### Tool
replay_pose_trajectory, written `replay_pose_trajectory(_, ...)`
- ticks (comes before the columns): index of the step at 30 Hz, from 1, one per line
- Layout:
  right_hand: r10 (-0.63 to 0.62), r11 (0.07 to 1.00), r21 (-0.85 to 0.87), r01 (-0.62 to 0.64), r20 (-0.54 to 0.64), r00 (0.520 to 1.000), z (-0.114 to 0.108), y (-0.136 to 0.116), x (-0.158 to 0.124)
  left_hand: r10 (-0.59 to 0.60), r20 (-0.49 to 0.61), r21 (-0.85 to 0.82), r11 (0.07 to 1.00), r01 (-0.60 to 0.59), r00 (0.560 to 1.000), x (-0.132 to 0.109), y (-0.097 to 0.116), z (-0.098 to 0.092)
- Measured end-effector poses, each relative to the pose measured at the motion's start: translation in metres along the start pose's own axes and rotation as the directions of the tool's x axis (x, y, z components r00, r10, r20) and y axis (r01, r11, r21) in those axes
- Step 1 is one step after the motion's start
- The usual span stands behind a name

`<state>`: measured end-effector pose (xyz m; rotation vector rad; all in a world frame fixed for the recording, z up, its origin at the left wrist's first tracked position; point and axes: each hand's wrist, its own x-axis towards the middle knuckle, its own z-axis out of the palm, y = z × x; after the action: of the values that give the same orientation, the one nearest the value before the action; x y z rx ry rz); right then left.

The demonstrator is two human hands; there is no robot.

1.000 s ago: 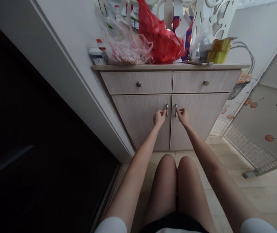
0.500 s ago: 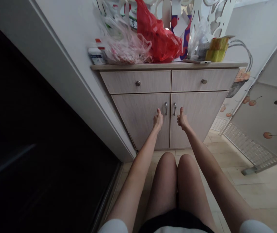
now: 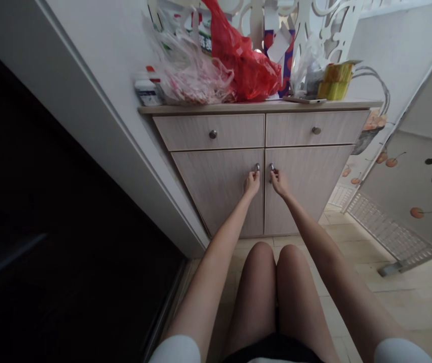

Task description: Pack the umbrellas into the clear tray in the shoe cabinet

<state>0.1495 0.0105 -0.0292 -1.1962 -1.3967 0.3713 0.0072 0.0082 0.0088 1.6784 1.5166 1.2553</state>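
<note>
Both lower doors of a pale wood-grain cabinet are closed. My left hand (image 3: 252,183) has its fingers closed round the metal handle (image 3: 257,166) of the left door (image 3: 216,186). On the right door (image 3: 308,186), my right hand (image 3: 279,182) grips the matching handle (image 3: 271,167) in the same way. Only the upper part of each handle shows above my fingers. Over the doors are two shut drawers, the left one (image 3: 185,132) and the right one (image 3: 336,128), each with a round knob.
On the cabinet top (image 3: 253,107) stand a red plastic bag (image 3: 249,70), a clear bag (image 3: 196,78), a white bottle (image 3: 148,93), yellow tape rolls (image 3: 334,81) and a phone (image 3: 304,100). A dark door (image 3: 60,217) lies left, a printed panel (image 3: 408,171) right.
Both hands have moved inward from beside the handles and taken hold of them. Their raised thumbs have come down. The view has shifted slightly.
</note>
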Motion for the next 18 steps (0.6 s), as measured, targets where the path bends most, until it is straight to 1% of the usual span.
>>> replay_pose_trajectory(3,0.025,0.998,0.05,-0.027,0.034,0.999,0.011,0.009,0.005,0.007,0.063,-0.012,1.0,-0.006,0.998,0.003,-0.001,0.008)
replay_pose_trajectory(6,0.02,0.996,0.088,-0.025,0.06,0.998,0.015,0.013,0.0,0.016,0.075,-0.013,1.0,-0.015,0.997,-0.003,-0.007,0.011)
replay_pose_trajectory(8,0.006,0.996,0.09,-0.012,0.064,0.998,0.013,0.012,-0.007,0.027,0.071,-0.018,1.0,-0.025,0.997,-0.01,-0.011,0.011)
replay_pose_trajectory(13,0.0,0.997,0.072,-0.004,0.056,0.998,-0.004,0.003,-0.036,0.053,0.052,-0.059,0.997,-0.049,0.997,-0.032,-0.02,0.002)
replay_pose_trajectory(16,-0.012,0.997,0.08,0.009,0.03,0.999,-0.017,-0.008,-0.054,0.121,0.051,-0.126,0.985,-0.114,0.991,-0.047,-0.026,-0.009)
replay_pose_trajectory(18,-0.016,0.996,0.083,0.015,0.006,1.0,-0.025,-0.015,-0.066,0.153,0.031,-0.16,0.976,-0.146,0.988,-0.058,-0.03,-0.017)
